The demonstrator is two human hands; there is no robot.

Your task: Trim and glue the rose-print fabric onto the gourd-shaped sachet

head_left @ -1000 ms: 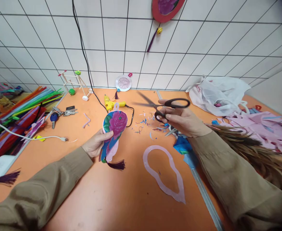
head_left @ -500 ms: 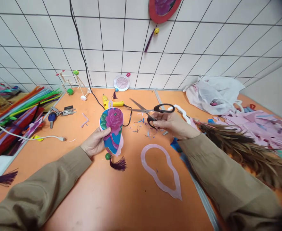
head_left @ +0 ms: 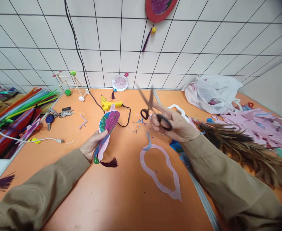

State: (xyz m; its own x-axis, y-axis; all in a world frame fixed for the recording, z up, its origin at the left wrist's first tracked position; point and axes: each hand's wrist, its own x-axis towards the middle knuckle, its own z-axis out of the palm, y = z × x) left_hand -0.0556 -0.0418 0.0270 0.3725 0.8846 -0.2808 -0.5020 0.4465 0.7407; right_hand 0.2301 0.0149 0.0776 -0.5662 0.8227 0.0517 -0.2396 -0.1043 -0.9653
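Note:
My left hand [head_left: 92, 144] pinches a flat floral piece [head_left: 109, 123], pink rose on blue with a pale pink backing, now tilted partly edge-on. A green bead [head_left: 96, 160] and a dark purple tassel [head_left: 110, 162] hang from its lower end. To the right, my right hand [head_left: 171, 123] is closed on black-handled scissors [head_left: 149, 104], their blades spread and pointing up, slightly blurred. Under it, a thin blue strip [head_left: 148, 141] reaches down to a pink gourd-shaped outline [head_left: 143, 160] lying on the orange table [head_left: 121, 199].
A yellow glue gun [head_left: 110, 103] with a black cord lies behind the floral piece. Keys [head_left: 49, 118], a white cable and colored pipe cleaners [head_left: 27, 106] are at left. At right are a white plastic bag [head_left: 210, 93], pink scraps and brown feathers [head_left: 237, 147].
The floral piece has turned more edge-on and its tassel end has swung left. The scissors have rotated from pointing left to pointing up. A blue strip now shows above the pink outline.

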